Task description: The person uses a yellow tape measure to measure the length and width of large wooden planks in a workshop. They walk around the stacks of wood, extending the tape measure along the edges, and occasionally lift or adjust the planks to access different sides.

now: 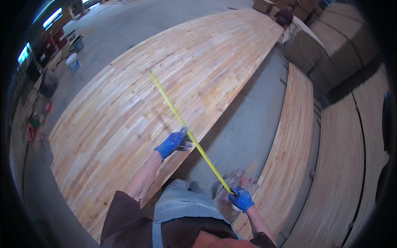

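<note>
Over a pale wooden panel [124,95], the half-open left hand [171,144] touches yellow measuring tape [202,151] gripped by the right hand [242,199].

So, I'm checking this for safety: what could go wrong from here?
The yellow tape might bend or kink, since it crosses open space between the wooden panel and the gloved right hand. Its far end could drift off line: no hand is there, and the left hand is only partway along.
</note>
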The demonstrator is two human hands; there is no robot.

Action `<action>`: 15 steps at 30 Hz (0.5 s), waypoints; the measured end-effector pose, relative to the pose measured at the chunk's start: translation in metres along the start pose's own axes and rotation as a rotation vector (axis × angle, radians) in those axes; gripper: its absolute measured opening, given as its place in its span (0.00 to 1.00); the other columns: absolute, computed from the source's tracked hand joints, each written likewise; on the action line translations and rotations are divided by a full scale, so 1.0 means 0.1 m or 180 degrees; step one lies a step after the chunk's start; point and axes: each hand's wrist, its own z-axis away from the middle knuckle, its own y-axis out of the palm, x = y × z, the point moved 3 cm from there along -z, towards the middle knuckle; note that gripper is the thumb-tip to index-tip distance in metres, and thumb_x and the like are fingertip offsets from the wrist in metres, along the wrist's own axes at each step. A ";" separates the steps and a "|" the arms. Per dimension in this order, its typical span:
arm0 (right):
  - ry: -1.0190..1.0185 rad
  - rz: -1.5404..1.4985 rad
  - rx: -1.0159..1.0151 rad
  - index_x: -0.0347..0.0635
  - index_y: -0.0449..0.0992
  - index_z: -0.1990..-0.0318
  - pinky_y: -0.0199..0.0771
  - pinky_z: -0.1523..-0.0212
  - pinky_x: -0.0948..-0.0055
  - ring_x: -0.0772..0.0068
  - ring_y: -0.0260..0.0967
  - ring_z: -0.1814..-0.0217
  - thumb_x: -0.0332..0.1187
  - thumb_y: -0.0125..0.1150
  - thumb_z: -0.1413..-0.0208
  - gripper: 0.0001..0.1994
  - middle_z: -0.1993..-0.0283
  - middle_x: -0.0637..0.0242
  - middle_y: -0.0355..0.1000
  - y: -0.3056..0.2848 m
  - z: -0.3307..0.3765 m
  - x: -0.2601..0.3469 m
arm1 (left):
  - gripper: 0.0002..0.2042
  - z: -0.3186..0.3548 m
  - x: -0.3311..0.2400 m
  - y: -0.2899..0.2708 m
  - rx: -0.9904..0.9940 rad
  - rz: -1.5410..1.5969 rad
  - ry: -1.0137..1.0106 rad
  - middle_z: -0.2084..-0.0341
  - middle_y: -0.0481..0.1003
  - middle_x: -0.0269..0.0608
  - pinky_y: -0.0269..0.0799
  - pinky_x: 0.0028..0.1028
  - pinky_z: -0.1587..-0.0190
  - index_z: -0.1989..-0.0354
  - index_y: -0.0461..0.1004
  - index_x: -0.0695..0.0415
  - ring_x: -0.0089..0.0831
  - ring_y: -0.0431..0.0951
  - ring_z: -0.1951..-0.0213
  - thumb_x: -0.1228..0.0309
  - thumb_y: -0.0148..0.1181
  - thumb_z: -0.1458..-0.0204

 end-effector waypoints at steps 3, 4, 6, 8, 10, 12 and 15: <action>0.0023 0.0171 -0.0023 0.42 0.77 0.58 0.73 0.56 0.53 0.46 0.74 0.58 0.42 0.57 0.47 0.16 0.62 0.50 0.75 -0.82 -1.23 -0.19 | 0.23 -0.10 0.00 -0.13 0.0013 0.0235 0.0209 0.54 0.77 0.47 0.77 0.37 0.52 0.44 0.69 0.61 0.39 0.80 0.56 0.53 0.47 0.36; 0.0117 0.0076 0.0021 0.42 0.77 0.59 0.73 0.58 0.52 0.45 0.74 0.58 0.42 0.57 0.48 0.15 0.62 0.50 0.75 -1.04 -1.72 -0.25 | 0.23 -0.10 0.05 -0.14 -0.0048 0.0570 0.0113 0.55 0.76 0.51 0.77 0.41 0.50 0.45 0.68 0.64 0.44 0.80 0.55 0.55 0.47 0.36; 0.0118 0.0216 0.0014 0.42 0.77 0.59 0.73 0.58 0.51 0.45 0.74 0.60 0.43 0.56 0.49 0.16 0.60 0.49 0.76 -1.34 -2.75 -0.49 | 0.25 -0.23 0.24 -0.17 -0.0176 0.1321 -0.0122 0.55 0.76 0.55 0.76 0.46 0.48 0.44 0.65 0.68 0.51 0.79 0.55 0.55 0.46 0.35; -0.0064 0.0705 0.0131 0.43 0.78 0.58 0.74 0.56 0.51 0.44 0.75 0.59 0.42 0.55 0.49 0.16 0.61 0.48 0.76 -1.65 -3.82 -0.64 | 0.24 -0.53 0.44 -0.19 -0.0642 0.1466 -0.0295 0.59 0.77 0.54 0.77 0.43 0.49 0.47 0.68 0.70 0.48 0.80 0.56 0.56 0.47 0.36; -0.0094 0.0639 0.0110 0.43 0.79 0.58 0.74 0.54 0.52 0.44 0.75 0.58 0.42 0.56 0.51 0.17 0.60 0.48 0.76 -1.80 -4.76 -1.15 | 0.23 -0.78 0.75 0.12 -0.0901 0.1631 -0.0475 0.61 0.77 0.53 0.78 0.39 0.51 0.48 0.70 0.70 0.44 0.80 0.59 0.57 0.48 0.36; -0.0107 0.0639 -0.0002 0.43 0.79 0.60 0.75 0.53 0.53 0.45 0.75 0.57 0.42 0.58 0.54 0.16 0.59 0.47 0.76 -2.09 -5.60 -1.02 | 0.22 -1.18 0.71 0.14 -0.1071 0.1788 -0.0114 0.62 0.78 0.51 0.78 0.35 0.53 0.49 0.71 0.70 0.40 0.80 0.61 0.58 0.48 0.36; -0.0133 0.0795 -0.0042 0.43 0.80 0.61 0.75 0.55 0.54 0.47 0.76 0.58 0.43 0.60 0.55 0.16 0.60 0.48 0.77 -2.51 -6.60 -1.18 | 0.21 -1.46 0.29 0.51 -0.1103 0.1659 -0.0321 0.62 0.78 0.51 0.77 0.30 0.57 0.51 0.71 0.70 0.35 0.80 0.64 0.60 0.46 0.36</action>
